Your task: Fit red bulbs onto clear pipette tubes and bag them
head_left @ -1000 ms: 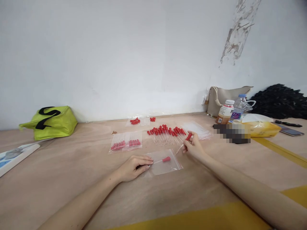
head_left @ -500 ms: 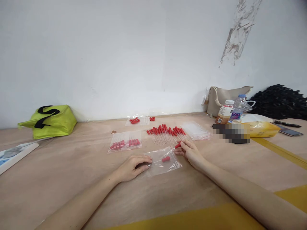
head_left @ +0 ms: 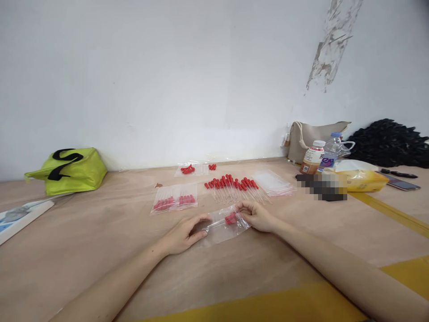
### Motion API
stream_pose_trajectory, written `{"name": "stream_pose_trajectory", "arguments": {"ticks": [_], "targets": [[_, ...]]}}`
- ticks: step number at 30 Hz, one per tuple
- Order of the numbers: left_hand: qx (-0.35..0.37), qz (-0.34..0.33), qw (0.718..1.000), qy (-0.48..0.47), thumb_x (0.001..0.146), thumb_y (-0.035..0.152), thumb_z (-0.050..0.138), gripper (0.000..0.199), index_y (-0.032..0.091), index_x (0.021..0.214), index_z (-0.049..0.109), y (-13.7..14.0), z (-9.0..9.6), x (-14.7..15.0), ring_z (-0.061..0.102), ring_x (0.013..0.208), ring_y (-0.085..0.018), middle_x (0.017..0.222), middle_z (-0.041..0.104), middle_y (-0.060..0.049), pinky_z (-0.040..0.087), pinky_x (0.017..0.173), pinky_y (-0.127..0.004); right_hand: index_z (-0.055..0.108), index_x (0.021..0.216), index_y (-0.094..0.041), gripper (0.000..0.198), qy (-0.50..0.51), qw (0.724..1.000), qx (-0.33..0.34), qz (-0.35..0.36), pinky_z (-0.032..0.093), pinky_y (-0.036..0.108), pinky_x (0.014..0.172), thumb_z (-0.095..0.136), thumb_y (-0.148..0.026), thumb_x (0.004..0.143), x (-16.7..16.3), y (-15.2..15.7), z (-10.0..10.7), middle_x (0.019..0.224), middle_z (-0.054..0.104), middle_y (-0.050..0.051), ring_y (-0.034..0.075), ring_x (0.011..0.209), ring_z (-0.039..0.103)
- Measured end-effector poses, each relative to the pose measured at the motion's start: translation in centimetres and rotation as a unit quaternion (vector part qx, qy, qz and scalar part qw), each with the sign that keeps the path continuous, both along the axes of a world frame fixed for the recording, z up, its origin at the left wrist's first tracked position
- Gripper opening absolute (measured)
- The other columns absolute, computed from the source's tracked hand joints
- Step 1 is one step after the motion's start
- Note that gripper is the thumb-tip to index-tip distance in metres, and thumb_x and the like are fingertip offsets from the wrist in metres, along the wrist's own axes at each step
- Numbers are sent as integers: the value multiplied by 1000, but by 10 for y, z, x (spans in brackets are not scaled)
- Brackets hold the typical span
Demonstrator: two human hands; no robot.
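A clear zip bag [head_left: 219, 230] lies on the table between my hands. Inside it are glass droppers with red rubber bulbs [head_left: 230, 218], their stems pointing left. My left hand [head_left: 186, 233] grips the bag's left end between thumb and fingers. At the bag's right, open end, my right hand [head_left: 256, 215] pinches the plastic close to the bulbs; its fingertips are partly hidden. Just beyond, a row of loose droppers [head_left: 231, 182] lies with bulbs pointing away. Filled zip bags [head_left: 174, 198] rest to the left of that row, and flat zip bags [head_left: 273, 182] are stacked to its right.
Red bulbs [head_left: 187, 169] lie on plastic near the wall. A green bag [head_left: 77, 170] and a white power strip [head_left: 27, 219] are on the left. Bottles [head_left: 312, 157], a tissue pack [head_left: 365, 180], a phone [head_left: 402, 182] and a beige bag [head_left: 296, 145] stand or lie on the right.
The dropper that my right hand held at the bag's mouth is now inside, beside the first one. My right hand has moved slightly left onto the bag's edge.
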State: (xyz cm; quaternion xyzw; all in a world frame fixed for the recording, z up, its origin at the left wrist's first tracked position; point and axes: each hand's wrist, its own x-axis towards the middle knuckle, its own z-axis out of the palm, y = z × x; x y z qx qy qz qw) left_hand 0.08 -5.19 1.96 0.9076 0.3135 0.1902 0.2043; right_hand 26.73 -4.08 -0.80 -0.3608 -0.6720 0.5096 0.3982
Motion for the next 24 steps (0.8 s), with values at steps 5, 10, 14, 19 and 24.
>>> {"name": "stream_pose_trajectory", "arguments": {"ticks": [5,10,14,19,24], "targets": [[4,-1,1000,8,86,31,44,33,27,119,42,2,-3,-1,49,106,-18,118,52,-2,39,90,-33,56,76,-15,35,-26,998,-2,-60,47,34,69,58,-49,68,-6,-3,0,71,66,6,19,72,63],[17,-28,999,8,87,28,43,29,27,115,49,4,-4,-1,46,112,-18,121,51,-2,37,93,-33,61,73,-14,27,-82,993,42,-71,45,27,62,56,-41,70,9,6,0,71,65,5,15,66,60],[21,-37,999,12,88,27,41,26,27,110,55,5,-3,0,47,111,-16,123,50,-2,37,93,-30,61,72,-14,16,-198,942,125,-240,41,23,57,55,-28,68,28,26,9,66,62,2,12,59,55],[27,-41,999,14,88,27,41,28,26,113,54,6,-4,0,47,111,-16,122,50,-2,37,93,-29,59,77,-14,14,-347,864,150,-332,40,21,62,52,-22,68,28,61,23,71,62,3,12,66,56],[28,-48,998,6,88,27,41,29,26,115,53,6,-5,0,48,110,-16,121,51,-2,37,93,-29,52,94,-10,26,-423,821,110,-368,40,23,63,50,-19,70,4,88,28,85,62,11,18,78,58]]}}
